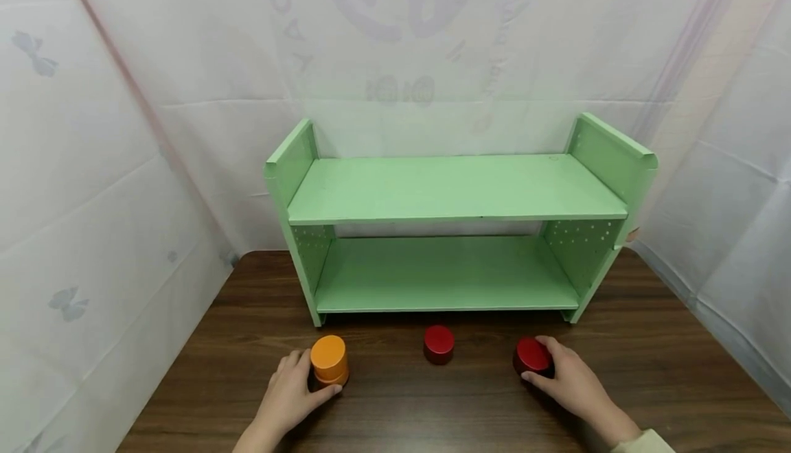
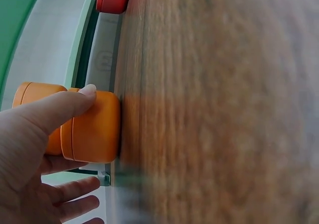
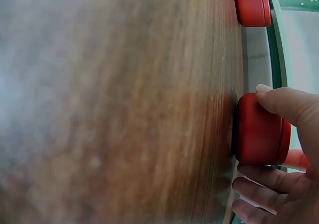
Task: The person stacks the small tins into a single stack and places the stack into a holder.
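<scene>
Two small round orange tins [image 1: 329,357] stand stacked on the table at the left. My left hand [image 1: 289,392] holds the stack, its thumb [image 2: 65,107] across the near side of the lower tin [image 2: 97,127] and fingers behind; the other fingers spread loosely in the left wrist view. At the right, my right hand [image 1: 573,381] grips a round red tin [image 1: 531,354] that rests on the table, thumb [image 3: 281,100] on one side and fingers on the other. A second red tin [image 1: 439,344] stands between the hands, touched by neither.
Behind the tins stands a light green two-tier shelf [image 1: 457,189] with raised side panels. Its lower board [image 1: 445,274] sits just above the dark wood table [image 1: 408,419]. White printed curtains [image 1: 204,41] hang behind and on both sides.
</scene>
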Demonstrator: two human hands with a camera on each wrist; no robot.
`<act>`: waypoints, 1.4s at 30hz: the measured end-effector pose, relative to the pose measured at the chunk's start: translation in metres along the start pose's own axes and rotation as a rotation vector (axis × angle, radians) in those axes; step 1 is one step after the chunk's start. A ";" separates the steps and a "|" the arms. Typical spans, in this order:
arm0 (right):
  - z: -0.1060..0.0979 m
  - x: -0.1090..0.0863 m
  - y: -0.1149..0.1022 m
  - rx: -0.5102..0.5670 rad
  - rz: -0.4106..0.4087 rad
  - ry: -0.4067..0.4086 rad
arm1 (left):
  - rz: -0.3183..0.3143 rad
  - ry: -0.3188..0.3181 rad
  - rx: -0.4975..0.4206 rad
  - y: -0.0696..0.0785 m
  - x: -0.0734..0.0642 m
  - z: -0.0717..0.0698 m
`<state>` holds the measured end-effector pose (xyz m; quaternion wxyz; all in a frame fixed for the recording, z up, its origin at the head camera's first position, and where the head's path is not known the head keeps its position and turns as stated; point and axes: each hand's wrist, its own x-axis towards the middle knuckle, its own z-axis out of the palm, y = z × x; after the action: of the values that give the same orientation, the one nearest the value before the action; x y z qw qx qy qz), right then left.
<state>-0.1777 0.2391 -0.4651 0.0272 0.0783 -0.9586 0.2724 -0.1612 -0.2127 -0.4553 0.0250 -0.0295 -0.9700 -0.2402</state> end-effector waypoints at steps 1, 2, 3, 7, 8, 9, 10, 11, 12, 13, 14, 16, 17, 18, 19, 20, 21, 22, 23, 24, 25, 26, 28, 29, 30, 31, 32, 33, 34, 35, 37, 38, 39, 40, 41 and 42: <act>0.000 0.000 0.000 0.001 0.001 0.000 | -0.001 0.000 0.000 0.000 0.000 0.000; -0.001 0.000 0.000 0.001 -0.001 0.002 | -0.001 0.003 0.002 0.001 0.000 0.000; -0.001 0.000 0.000 -0.001 -0.006 0.007 | -0.001 0.005 0.003 0.001 0.001 0.000; 0.001 0.000 -0.001 -0.027 -0.033 0.031 | -0.005 0.016 0.010 0.001 -0.001 0.001; 0.001 0.000 -0.001 -0.033 -0.045 0.038 | -0.005 0.018 0.013 0.001 -0.001 0.001; 0.002 -0.001 -0.002 -0.038 -0.055 0.045 | -0.007 0.018 0.014 0.001 -0.001 0.001; 0.002 -0.001 -0.003 -0.042 -0.063 0.050 | -0.007 0.018 0.014 0.001 -0.002 0.001; 0.003 -0.002 -0.003 -0.046 -0.069 0.053 | -0.007 0.018 0.015 0.001 -0.002 0.001; 0.004 -0.002 -0.004 -0.047 -0.074 0.056 | -0.007 0.018 0.017 0.001 -0.003 0.001; 0.004 -0.003 -0.005 -0.048 -0.075 0.060 | -0.006 0.019 0.015 0.001 -0.003 0.001; 0.004 -0.003 -0.005 -0.047 -0.076 0.062 | -0.005 0.020 0.015 0.002 -0.003 0.001; 0.004 -0.004 -0.006 -0.046 -0.077 0.066 | -0.002 0.022 0.013 0.002 -0.003 0.002; 0.004 -0.004 -0.007 -0.046 -0.077 0.067 | 0.000 0.023 0.012 0.002 -0.003 0.002; 0.005 -0.004 -0.008 -0.048 -0.078 0.070 | 0.002 0.024 0.011 0.002 -0.003 0.003; 0.005 -0.004 -0.008 -0.050 -0.080 0.073 | 0.004 0.025 0.009 0.002 -0.003 0.003; 0.005 -0.004 -0.009 -0.055 -0.082 0.075 | 0.006 0.025 0.008 0.003 -0.003 0.003; 0.005 -0.004 -0.010 -0.060 -0.085 0.078 | 0.008 0.026 0.008 0.003 -0.003 0.004; 0.005 -0.004 -0.010 -0.067 -0.085 0.081 | 0.010 0.025 0.009 0.003 -0.002 0.004; 0.005 -0.004 -0.010 -0.072 -0.088 0.081 | 0.011 0.025 0.009 0.004 -0.002 0.004; 0.005 -0.003 -0.011 -0.076 -0.090 0.084 | 0.012 0.025 0.010 0.004 -0.002 0.004; 0.005 -0.003 -0.011 -0.077 -0.092 0.087 | 0.014 0.026 0.010 0.005 -0.001 0.004; 0.005 -0.003 -0.011 -0.079 -0.092 0.089 | 0.016 0.027 0.010 0.005 -0.001 0.005; 0.005 -0.003 -0.012 -0.080 -0.091 0.095 | 0.021 0.029 0.009 0.006 0.000 0.005; 0.005 -0.003 -0.012 -0.079 -0.093 0.099 | 0.023 0.030 0.008 0.006 0.000 0.005; 0.005 -0.003 -0.012 -0.082 -0.093 0.103 | 0.025 0.032 0.008 0.007 0.000 0.005; 0.005 -0.003 -0.012 -0.084 -0.095 0.108 | 0.027 0.032 0.007 0.007 0.001 0.005; 0.005 -0.003 -0.012 -0.087 -0.096 0.111 | 0.028 0.033 0.008 0.007 0.001 0.005; 0.005 -0.003 -0.011 -0.090 -0.099 0.115 | 0.029 0.033 0.008 0.008 0.001 0.005; 0.005 -0.003 -0.011 -0.093 -0.102 0.119 | 0.029 0.033 0.010 0.008 0.001 0.005; 0.005 -0.003 -0.012 -0.095 -0.105 0.123 | 0.030 0.032 0.011 0.008 0.001 0.005; 0.005 -0.002 -0.012 -0.098 -0.112 0.132 | 0.031 0.030 0.013 0.009 0.001 0.006; 0.005 -0.002 -0.012 -0.100 -0.116 0.136 | 0.033 0.030 0.013 0.009 0.001 0.006; 0.005 -0.002 -0.013 -0.101 -0.121 0.142 | 0.036 0.029 0.015 0.009 0.001 0.006; 0.005 -0.002 -0.013 -0.102 -0.126 0.146 | 0.039 0.029 0.016 0.010 0.001 0.006; 0.005 -0.003 -0.013 -0.103 -0.130 0.151 | 0.043 0.029 0.017 0.010 0.001 0.006; 0.004 -0.003 -0.013 -0.103 -0.136 0.155 | 0.045 0.030 0.018 0.011 0.001 0.007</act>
<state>-0.1728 0.2258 -0.4622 0.1237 0.1201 -0.9589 0.2256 -0.1614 -0.1998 -0.4562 0.0454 -0.0477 -0.9707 -0.2312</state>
